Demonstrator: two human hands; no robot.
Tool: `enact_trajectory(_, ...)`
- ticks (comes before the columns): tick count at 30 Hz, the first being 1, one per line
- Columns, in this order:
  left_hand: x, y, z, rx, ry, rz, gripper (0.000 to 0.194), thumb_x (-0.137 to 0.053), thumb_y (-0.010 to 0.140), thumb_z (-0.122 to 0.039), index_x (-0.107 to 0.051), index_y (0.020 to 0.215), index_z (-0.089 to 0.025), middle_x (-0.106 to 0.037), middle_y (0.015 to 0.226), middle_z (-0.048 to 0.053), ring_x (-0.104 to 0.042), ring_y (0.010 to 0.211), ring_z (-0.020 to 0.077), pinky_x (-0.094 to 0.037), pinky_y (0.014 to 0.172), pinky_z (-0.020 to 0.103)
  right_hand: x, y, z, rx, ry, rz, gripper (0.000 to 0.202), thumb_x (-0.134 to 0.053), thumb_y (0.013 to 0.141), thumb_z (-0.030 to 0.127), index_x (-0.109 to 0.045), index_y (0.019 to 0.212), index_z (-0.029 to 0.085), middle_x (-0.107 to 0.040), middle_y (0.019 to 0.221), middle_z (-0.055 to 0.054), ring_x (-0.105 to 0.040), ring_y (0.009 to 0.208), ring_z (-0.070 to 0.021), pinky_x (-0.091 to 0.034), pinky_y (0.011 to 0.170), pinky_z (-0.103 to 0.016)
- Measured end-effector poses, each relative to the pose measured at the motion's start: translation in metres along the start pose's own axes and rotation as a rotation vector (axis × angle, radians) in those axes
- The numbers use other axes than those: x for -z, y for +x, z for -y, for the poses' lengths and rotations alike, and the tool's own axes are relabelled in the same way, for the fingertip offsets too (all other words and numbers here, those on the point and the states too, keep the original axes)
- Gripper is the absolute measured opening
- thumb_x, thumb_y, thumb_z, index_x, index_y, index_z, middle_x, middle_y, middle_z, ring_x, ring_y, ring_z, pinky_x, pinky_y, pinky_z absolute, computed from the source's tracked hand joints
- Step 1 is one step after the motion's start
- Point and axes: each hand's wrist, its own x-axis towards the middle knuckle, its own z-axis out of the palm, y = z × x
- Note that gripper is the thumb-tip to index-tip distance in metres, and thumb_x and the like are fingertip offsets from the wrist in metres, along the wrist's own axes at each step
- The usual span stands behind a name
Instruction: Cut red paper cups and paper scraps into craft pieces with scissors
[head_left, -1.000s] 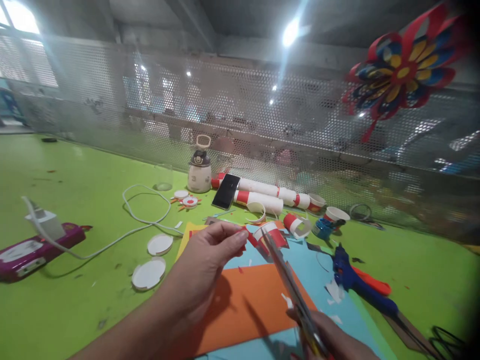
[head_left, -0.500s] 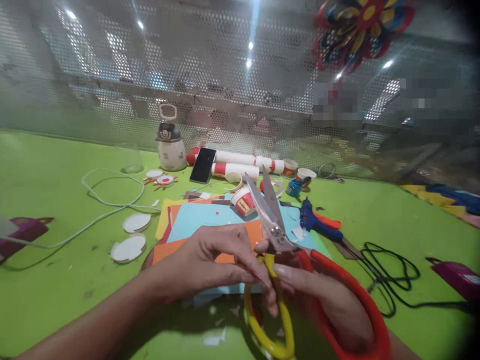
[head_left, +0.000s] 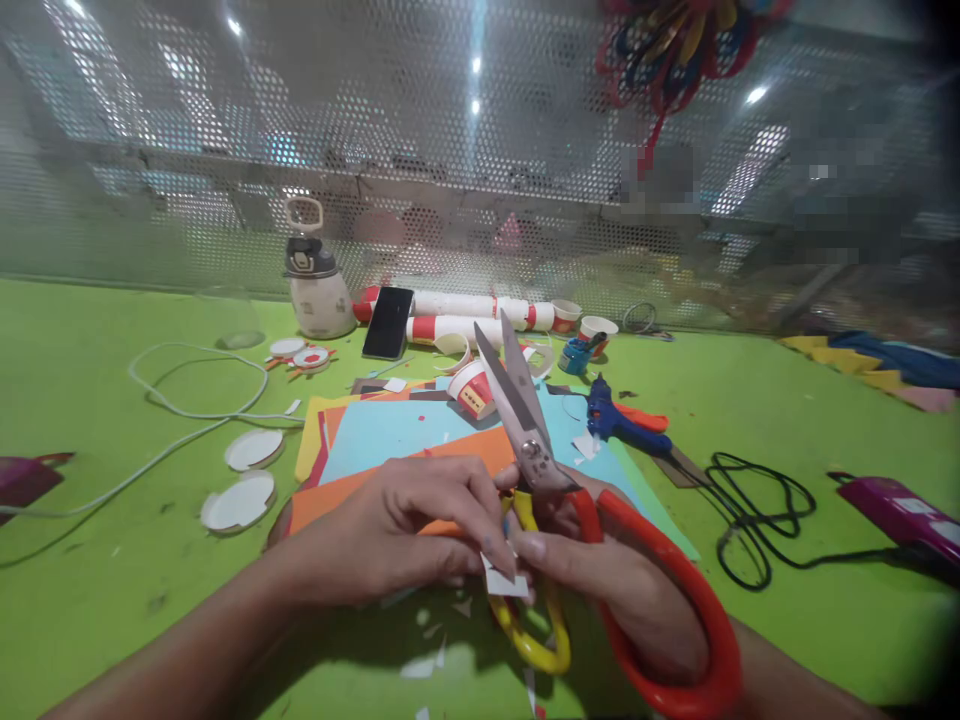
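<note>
My right hand [head_left: 626, 580] is hooked through the red handle loop of a large pair of scissors [head_left: 529, 450], whose other loop is yellow. The blades point up and away, parted a little. Close beside it, my left hand [head_left: 420, 520] is closed, with a small white paper piece [head_left: 508, 580] at its fingertips in front of the yellow loop. The right thumb is near that piece; whether it touches cannot be made out. Orange paper [head_left: 480, 450] and light blue paper [head_left: 390, 430] lie stacked beyond the hands.
Behind the stack are a paper cup [head_left: 471, 390], a phone [head_left: 388, 322], paper tubes [head_left: 450, 329] and a bottle [head_left: 321, 300]. A blue glue gun [head_left: 622, 425] with a black cord lies right. White discs [head_left: 240, 502] sit left; paper scraps [head_left: 420, 666] lie near me.
The white paper piece now shows at my left fingertips, where it was hidden before. Both hands stay together. The view has shifted slightly, so the table things sit further left.
</note>
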Motion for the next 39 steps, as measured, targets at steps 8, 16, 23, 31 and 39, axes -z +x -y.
enact_trajectory(8,-0.008,0.007,0.021,0.109,-0.354,-0.237,0.021,-0.071,0.073,-0.017,-0.072,0.093,-0.023,-0.065,0.08,0.004,-0.059,0.077,0.0167,-0.046,0.072,0.027,0.003,0.002,-0.004,0.056,0.018,-0.232,0.04,-0.065,0.086,0.027,-0.053,0.124,0.026,-0.059,0.08,0.002,-0.056,0.067,-0.0129,-0.049,0.062,-0.028)
enact_trajectory(16,-0.033,0.007,0.017,0.282,-0.441,-0.253,0.016,-0.07,0.076,-0.029,-0.073,0.087,-0.018,-0.07,0.085,0.009,-0.062,0.075,0.0191,-0.046,0.068,0.028,0.002,0.01,-0.017,0.506,-0.421,-0.585,0.033,-0.062,0.089,0.026,-0.052,0.121,0.03,-0.061,0.094,0.002,-0.06,0.086,-0.0142,-0.05,0.072,-0.025)
enact_trajectory(23,-0.029,0.003,0.025,0.275,-0.35,-0.382,0.018,-0.07,0.076,-0.035,-0.076,0.077,-0.018,-0.069,0.079,0.005,-0.054,0.07,0.0134,-0.04,0.068,0.023,-0.005,0.011,-0.023,0.572,-0.667,-0.645,0.031,-0.062,0.087,0.02,-0.057,0.115,0.034,-0.062,0.087,0.003,-0.063,0.076,-0.0124,-0.05,0.074,-0.026)
enact_trajectory(31,-0.029,0.005,0.029,0.247,-0.447,-0.458,0.017,-0.071,0.074,-0.033,-0.072,0.077,-0.017,-0.064,0.076,0.004,-0.055,0.072,0.0147,-0.042,0.071,0.027,-0.003,0.011,-0.024,0.519,-0.65,-0.602,0.031,-0.061,0.088,0.026,-0.055,0.118,0.031,-0.064,0.088,0.001,-0.064,0.076,-0.0165,-0.052,0.071,-0.031)
enact_trajectory(39,0.0,0.009,0.011,0.07,-0.434,-0.709,0.016,-0.07,0.076,-0.031,-0.067,0.071,-0.015,-0.064,0.072,0.003,-0.055,0.07,0.0123,-0.043,0.069,0.024,-0.005,0.001,-0.013,0.257,-0.66,-0.572,0.03,-0.059,0.085,0.045,-0.063,0.108,0.027,-0.059,0.065,0.002,-0.059,0.058,-0.0162,-0.048,0.05,-0.024)
